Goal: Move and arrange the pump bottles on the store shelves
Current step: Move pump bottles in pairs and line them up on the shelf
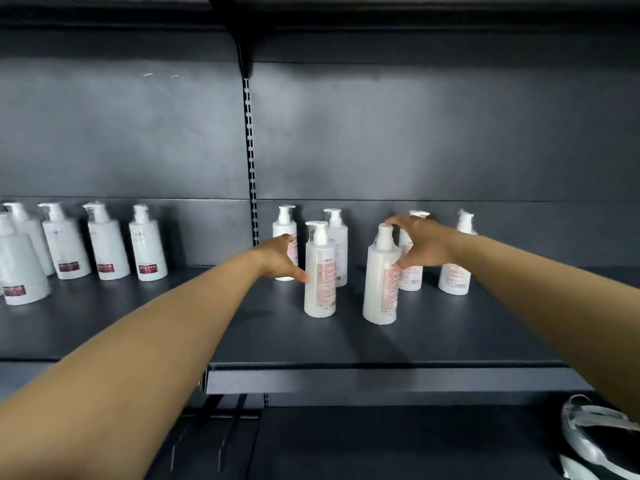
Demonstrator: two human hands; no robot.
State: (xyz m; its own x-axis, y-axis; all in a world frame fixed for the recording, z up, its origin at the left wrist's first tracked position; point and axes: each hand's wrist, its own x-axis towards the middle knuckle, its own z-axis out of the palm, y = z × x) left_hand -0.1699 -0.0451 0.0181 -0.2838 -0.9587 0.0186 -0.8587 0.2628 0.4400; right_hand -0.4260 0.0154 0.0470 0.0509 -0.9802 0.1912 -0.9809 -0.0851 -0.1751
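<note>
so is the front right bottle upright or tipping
Upright: the front right bottle stands flat on the shelf, pump on top, with the right hand spread just behind it.

Both hands reach among white pump bottles on shelf.

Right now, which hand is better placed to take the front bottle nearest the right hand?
Right hand: its spread fingers already bracket that front bottle at the pump. The left hand is beside the other front bottle.

Bottle labels too blurred
</note>
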